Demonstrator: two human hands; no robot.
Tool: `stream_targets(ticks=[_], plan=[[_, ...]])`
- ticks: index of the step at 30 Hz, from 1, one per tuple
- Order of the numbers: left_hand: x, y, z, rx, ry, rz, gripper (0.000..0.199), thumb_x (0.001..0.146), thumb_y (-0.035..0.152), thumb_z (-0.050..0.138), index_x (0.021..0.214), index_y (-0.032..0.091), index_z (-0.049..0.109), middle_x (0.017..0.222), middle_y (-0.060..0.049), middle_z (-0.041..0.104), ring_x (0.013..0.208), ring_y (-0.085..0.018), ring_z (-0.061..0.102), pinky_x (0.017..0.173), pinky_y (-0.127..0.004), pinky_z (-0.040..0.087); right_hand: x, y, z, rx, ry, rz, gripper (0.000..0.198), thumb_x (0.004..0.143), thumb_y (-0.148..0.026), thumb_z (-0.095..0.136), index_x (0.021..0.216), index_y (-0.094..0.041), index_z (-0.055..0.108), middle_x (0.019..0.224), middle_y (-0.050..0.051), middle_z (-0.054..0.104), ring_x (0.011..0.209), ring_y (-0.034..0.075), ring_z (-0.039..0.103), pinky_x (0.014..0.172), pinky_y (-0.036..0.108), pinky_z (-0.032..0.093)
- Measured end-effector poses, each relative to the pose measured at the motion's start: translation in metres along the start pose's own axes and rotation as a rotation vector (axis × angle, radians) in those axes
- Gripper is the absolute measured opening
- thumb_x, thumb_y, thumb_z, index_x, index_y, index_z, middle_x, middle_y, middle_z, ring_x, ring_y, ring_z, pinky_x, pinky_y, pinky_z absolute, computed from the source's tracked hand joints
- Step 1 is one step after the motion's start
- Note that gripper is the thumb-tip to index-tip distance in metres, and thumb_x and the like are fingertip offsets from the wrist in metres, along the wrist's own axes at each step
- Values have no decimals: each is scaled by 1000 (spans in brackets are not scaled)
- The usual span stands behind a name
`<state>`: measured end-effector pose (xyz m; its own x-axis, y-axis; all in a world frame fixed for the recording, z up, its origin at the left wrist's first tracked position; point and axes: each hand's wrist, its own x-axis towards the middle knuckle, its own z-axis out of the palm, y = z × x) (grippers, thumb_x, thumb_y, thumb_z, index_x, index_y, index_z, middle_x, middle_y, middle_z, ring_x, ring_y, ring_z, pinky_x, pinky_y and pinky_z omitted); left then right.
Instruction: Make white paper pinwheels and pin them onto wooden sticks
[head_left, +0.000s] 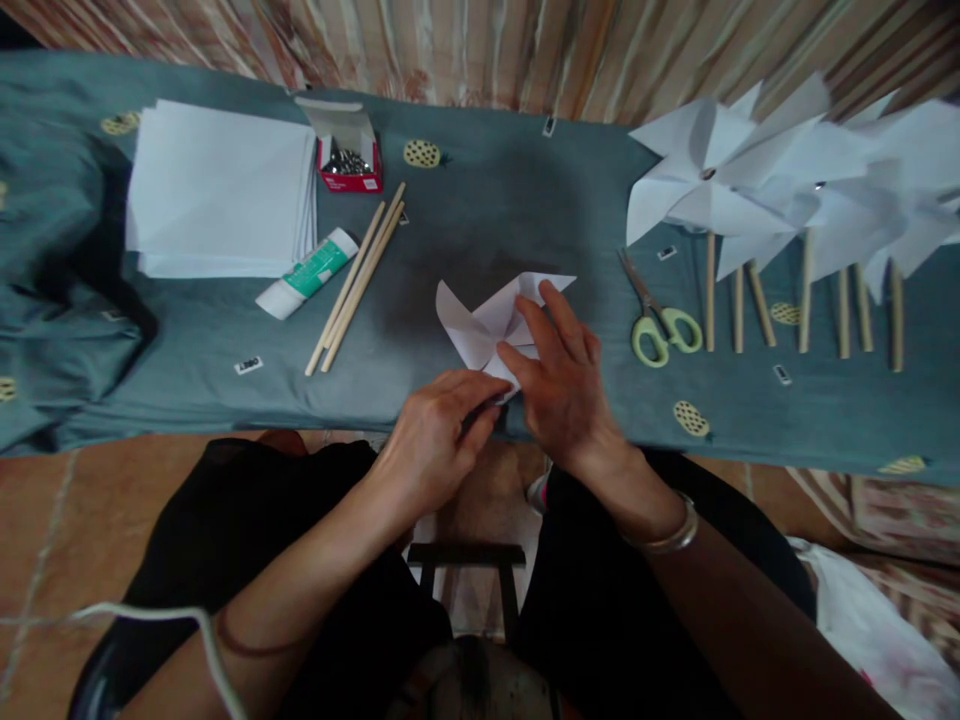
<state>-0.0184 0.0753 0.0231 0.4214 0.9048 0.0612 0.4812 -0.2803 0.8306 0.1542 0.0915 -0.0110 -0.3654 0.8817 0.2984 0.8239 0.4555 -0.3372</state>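
A white paper pinwheel [480, 335], with some corners curled toward its middle, lies at the near edge of the cloth-covered table. My left hand [442, 430] pinches its near corner between thumb and fingers. My right hand [562, 385] rests on the pinwheel's right side, its fingers spread over the folded paper and the thumb close to the centre. Part of the paper is hidden under both hands. Just right of my right hand lie scissors [656, 325] with light green handles, blades slightly apart.
Finished pinwheels [712, 180] on wooden sticks lie at the right. At the left are a stack of white paper [221, 190], a red box [351, 165] of small metal pins, a white-green glue tube [307, 273] and three wooden sticks [360, 280]. The teal tablecloth [510, 210] covers the table.
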Motion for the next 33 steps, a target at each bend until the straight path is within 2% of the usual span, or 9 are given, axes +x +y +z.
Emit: stream_targets(ticks=[5, 8, 13, 16, 22, 27, 33], plan=[[-3, -2, -18, -1, 148, -82, 20, 90, 20, 54, 96, 17, 73, 91, -5, 74, 85, -17, 68, 78, -29, 53, 2, 5, -1, -19, -17, 14, 44, 86, -7, 46, 115, -35, 64, 152, -3, 41, 148, 32, 23, 111, 57, 35], [-4, -7, -27, -8, 232, -141, 20, 90, 23, 55, 96, 18, 74, 90, -3, 74, 82, -16, 67, 77, -28, 53, 0, 7, -1, -4, -6, 12, 46, 85, -7, 46, 117, -34, 64, 152, -2, 40, 147, 34, 24, 109, 58, 35], [-6, -14, -35, -15, 271, -218, 20, 88, 26, 57, 96, 19, 74, 89, -3, 74, 79, -16, 67, 74, -27, 53, -9, 1, 1, 43, 5, 5, 62, 82, -4, 43, 133, -41, 51, 153, -4, 39, 148, 31, 23, 108, 60, 35], [-7, -14, -38, -22, 278, -236, 20, 87, 26, 58, 96, 19, 74, 89, -3, 74, 80, -16, 67, 74, -27, 53, -11, 2, 1, 30, 0, 0, 66, 81, -1, 42, 133, -41, 50, 153, -4, 40, 149, 28, 22, 109, 58, 36], [-7, -15, -36, -44, 295, -277, 21, 86, 28, 58, 95, 19, 75, 90, -3, 75, 83, -18, 68, 78, -29, 54, -1, 7, -1, -59, -43, -24, 46, 80, -1, 45, 114, -26, 65, 151, 2, 41, 148, 30, 20, 110, 55, 36], [-5, -16, -32, -112, 344, -286, 21, 84, 29, 60, 95, 19, 75, 90, -4, 75, 82, -18, 69, 75, -28, 53, 4, 0, 2, -51, -34, -19, 42, 87, -4, 42, 111, -27, 67, 145, 4, 49, 148, 27, 22, 112, 53, 33], [-3, -17, -31, -151, 382, -233, 18, 84, 28, 63, 94, 20, 76, 87, -3, 75, 76, -15, 67, 71, -26, 52, 3, 6, 8, -45, 54, 20, 37, 87, -4, 45, 103, -26, 70, 148, 4, 46, 146, 30, 26, 109, 54, 36]])
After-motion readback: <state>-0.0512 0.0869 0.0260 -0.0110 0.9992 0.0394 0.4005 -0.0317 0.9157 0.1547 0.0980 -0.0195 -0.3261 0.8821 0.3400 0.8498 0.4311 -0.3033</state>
